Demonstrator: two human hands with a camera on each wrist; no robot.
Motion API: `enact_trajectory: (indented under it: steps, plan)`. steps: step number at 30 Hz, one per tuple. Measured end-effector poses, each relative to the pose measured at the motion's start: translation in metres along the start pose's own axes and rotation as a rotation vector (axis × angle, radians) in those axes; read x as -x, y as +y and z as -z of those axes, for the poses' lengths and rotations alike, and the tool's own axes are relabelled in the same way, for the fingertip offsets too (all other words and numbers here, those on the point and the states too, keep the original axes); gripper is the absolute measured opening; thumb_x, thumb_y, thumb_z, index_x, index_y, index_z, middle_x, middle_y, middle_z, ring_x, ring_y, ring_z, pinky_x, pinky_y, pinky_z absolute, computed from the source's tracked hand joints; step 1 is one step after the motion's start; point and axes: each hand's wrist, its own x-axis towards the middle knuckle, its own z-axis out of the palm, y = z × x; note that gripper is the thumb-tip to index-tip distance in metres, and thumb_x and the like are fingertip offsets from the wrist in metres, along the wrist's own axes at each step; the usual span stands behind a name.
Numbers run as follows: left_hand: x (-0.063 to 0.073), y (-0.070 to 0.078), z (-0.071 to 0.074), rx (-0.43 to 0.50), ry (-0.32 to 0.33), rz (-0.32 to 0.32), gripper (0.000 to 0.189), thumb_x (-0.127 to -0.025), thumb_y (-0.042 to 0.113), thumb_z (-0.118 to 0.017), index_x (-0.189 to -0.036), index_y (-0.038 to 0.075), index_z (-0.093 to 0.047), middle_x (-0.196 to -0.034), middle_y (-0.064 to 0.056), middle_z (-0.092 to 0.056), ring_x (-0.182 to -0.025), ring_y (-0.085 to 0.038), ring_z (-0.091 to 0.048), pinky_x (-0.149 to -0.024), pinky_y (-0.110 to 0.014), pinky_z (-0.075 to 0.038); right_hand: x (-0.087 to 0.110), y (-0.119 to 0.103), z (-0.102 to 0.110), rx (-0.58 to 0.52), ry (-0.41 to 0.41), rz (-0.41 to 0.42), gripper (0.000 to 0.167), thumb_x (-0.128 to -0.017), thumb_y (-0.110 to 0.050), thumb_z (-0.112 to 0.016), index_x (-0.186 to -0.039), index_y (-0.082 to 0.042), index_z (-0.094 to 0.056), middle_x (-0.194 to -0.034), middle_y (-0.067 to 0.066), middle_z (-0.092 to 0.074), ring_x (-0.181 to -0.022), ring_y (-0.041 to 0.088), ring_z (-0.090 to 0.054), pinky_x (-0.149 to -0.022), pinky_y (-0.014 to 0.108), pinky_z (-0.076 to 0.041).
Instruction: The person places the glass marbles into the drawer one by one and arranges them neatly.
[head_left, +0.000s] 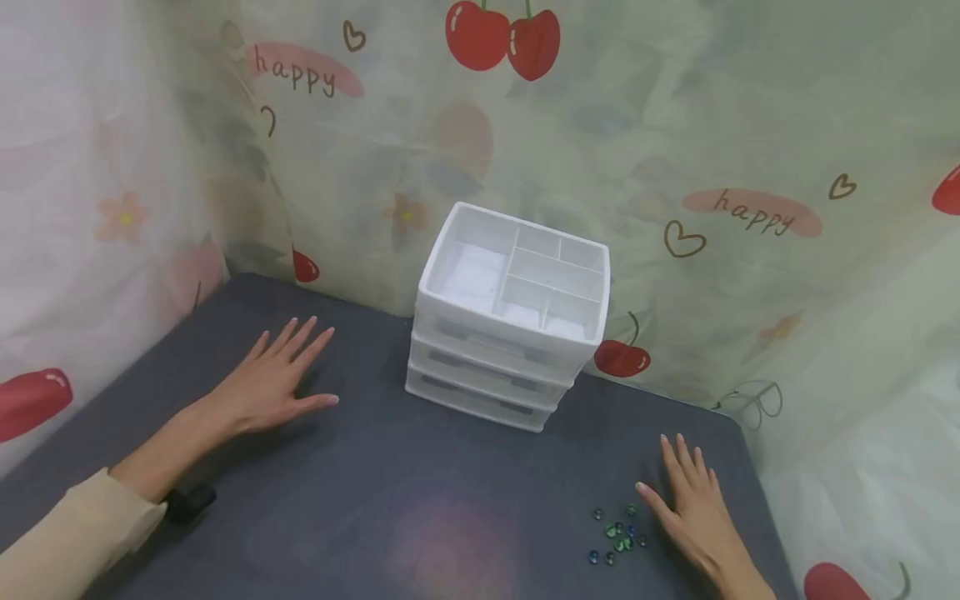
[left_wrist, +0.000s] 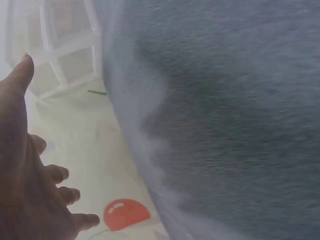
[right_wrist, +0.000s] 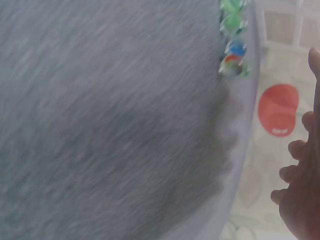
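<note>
My left hand (head_left: pixel 270 387) is stretched out over the left part of the dark table, fingers spread, holding nothing. On the right, my right hand (head_left: pixel 697 517) has its fingers extended just beside a loose cluster of glass marbles (head_left: pixel 619 545), which are green, blue and brownish. Some of those marbles (right_wrist: pixel 233 25) show at the top of the right wrist view. At the back middle stands a white plastic drawer organizer (head_left: pixel 491 367). It has a divided open tray on top and three stacked drawers, all pushed in.
A dark grey cloth covers the table (head_left: pixel 337 517). Behind and beside it hang pale curtains (head_left: pixel 600 150) printed with cherries, hearts and "happy". A thin wire loop (head_left: pixel 757 402) lies by the back right corner. A black band (head_left: pixel 191 503) is on the left wrist.
</note>
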Motion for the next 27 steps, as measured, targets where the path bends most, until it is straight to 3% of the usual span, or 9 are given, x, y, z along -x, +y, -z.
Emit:
enact_trajectory:
  steps: [8,16,27]
  plan:
    - [-0.024,0.009,0.013,-0.015,-0.003,-0.035,0.101,-0.088,0.077,-0.048,-0.161,0.020,-0.008,-0.165,-0.017,-0.004,-0.150,-0.041,0.001,-0.111,-0.067,-0.009,-0.008,-0.027,0.009,0.025,0.023,0.047,0.085,-0.097,-0.051,-0.058,-0.160,-0.014,-0.016,-0.161,0.026,-0.015,-0.144,0.055,-0.009,-0.107,0.073,-0.002]
    - [-0.047,0.016,0.030,-0.007,0.002,-0.071,0.100,-0.088,0.076,-0.047,-0.161,0.023,-0.002,-0.166,-0.013,-0.001,-0.151,-0.036,0.002,-0.114,-0.062,-0.010,-0.018,-0.055,0.016,-0.012,0.025,0.064,0.083,-0.097,-0.053,-0.056,-0.160,-0.013,-0.018,-0.162,0.023,-0.017,-0.146,0.051,-0.010,-0.110,0.069,-0.010]
    - [-0.077,0.037,0.061,0.090,0.019,-0.160,0.094,-0.091,0.071,-0.050,-0.161,0.028,-0.004,-0.166,-0.008,0.000,-0.151,-0.033,0.000,-0.115,-0.058,-0.016,-0.029,-0.086,0.021,-0.134,-0.012,0.116,0.081,-0.098,-0.051,-0.056,-0.160,-0.016,-0.018,-0.163,0.015,-0.019,-0.148,0.043,-0.013,-0.110,0.065,-0.018]
